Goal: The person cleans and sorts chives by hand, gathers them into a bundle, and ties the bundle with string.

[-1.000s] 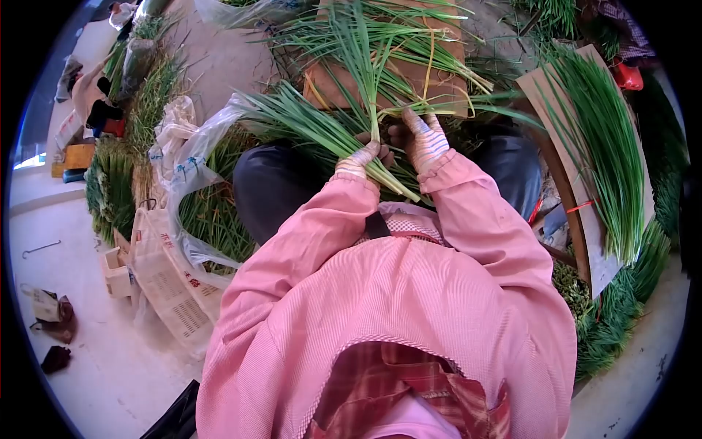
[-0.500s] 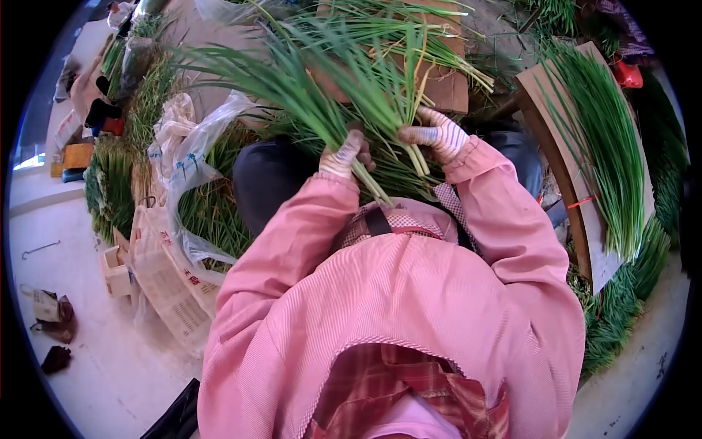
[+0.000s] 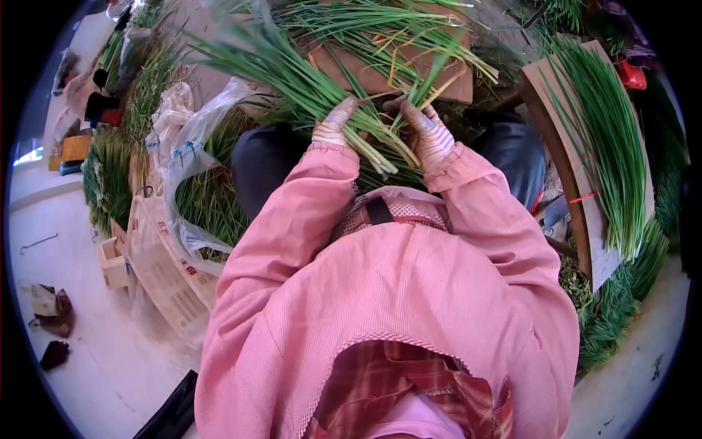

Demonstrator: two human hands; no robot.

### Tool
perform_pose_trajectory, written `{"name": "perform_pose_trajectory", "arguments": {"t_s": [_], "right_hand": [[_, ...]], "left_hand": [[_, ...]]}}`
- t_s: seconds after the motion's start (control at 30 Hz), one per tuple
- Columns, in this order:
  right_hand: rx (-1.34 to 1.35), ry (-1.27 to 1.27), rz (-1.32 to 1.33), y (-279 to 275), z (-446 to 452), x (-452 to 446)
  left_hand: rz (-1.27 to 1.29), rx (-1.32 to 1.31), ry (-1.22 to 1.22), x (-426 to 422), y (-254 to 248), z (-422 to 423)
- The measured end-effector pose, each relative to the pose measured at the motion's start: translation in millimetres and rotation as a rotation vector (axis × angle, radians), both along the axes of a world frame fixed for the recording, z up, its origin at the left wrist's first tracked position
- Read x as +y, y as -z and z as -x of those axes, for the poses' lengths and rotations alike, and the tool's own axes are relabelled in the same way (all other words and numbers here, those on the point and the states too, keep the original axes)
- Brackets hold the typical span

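Note:
My left hand (image 3: 338, 123), in a striped, soiled glove, is closed around a bunch of green chives (image 3: 281, 79). The leaves fan out to the upper left and the pale cut ends point down to the right. Close beside it, my gloved right hand (image 3: 424, 132) grips a few chive stalks (image 3: 433, 79), some of them yellowed. Its fingertips are near the stems of the left bunch; whether they touch is hard to tell. Past both hands, a loose pile of chives (image 3: 387, 33) lies on a brown board (image 3: 452, 82).
On the right, a bundle of chives (image 3: 603, 139) with a red tie rests on a slanted board (image 3: 583, 172). Clear plastic bags (image 3: 196, 157) and a printed sack (image 3: 172, 267) lie at the left. More chives (image 3: 110, 172) stand beyond them. A metal hook (image 3: 40, 243) lies on the floor.
My right hand has moved left, closer to my left hand, and its stalks now appear fewer. The bunch in my left hand looks fuller and lies flatter to the left.

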State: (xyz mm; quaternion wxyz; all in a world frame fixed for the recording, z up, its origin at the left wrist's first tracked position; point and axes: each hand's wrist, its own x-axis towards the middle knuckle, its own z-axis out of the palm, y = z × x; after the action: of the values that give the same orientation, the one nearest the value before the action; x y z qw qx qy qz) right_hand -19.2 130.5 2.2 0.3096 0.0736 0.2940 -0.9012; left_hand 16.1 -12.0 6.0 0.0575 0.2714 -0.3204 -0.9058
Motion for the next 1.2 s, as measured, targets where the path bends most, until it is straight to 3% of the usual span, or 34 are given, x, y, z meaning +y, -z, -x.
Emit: {"name": "perform_pose_trajectory", "arguments": {"t_s": [0.17, 0.37, 0.43, 0.5, 0.57, 0.63, 0.7, 0.77, 0.83, 0.9, 0.97, 1.03, 1.1, 1.2], "right_hand": [[0.03, 0.011, 0.063, 0, -1, -8], [0.171, -0.096, -0.214, -4, -2, -5], [0.311, -0.012, -0.299, 2, -2, 1], [0.286, -0.141, -0.458, -2, -8, 27], [0.232, -0.39, -0.578, 9, -3, 62], [0.91, -0.659, -1.213, 9, 1, 92], [0.913, -0.958, -1.454, -26, 10, 101], [1.065, -0.802, -1.613, -51, 16, 93], [1.219, -0.45, -1.386, -56, 19, 76], [0.862, -0.439, -0.965, -62, 11, 51], [0.797, -0.458, -0.757, -37, 11, 32], [0.699, -0.445, -0.786, -23, 11, 23], [0.394, -0.438, -0.673, -23, 12, 26], [0.472, -0.466, -0.705, -12, 18, 35]], "left_hand": [[-0.02, -0.051, -0.055, -10, 3, 4], [0.292, -0.032, -0.156, -23, -4, 15], [0.293, -0.184, -0.201, -48, -5, 22], [0.154, -0.205, -0.349, -86, -10, 26], [0.364, -0.235, -0.447, -120, -22, 26], [0.399, -0.33, -0.402, -153, -26, 30], [0.433, -0.418, -0.233, -179, -7, 38], [0.44, -0.453, -0.126, -167, -5, 45], [0.501, -0.266, -0.047, -118, -10, 46], [0.503, -0.177, -0.009, -71, -17, 52], [0.386, 0.009, 0.028, -34, -20, 53], [0.327, 0.05, 0.052, -16, -17, 53], [0.305, 0.009, 0.07, -7, -15, 48], [0.309, -0.077, 0.087, 0, -13, 42]]}}
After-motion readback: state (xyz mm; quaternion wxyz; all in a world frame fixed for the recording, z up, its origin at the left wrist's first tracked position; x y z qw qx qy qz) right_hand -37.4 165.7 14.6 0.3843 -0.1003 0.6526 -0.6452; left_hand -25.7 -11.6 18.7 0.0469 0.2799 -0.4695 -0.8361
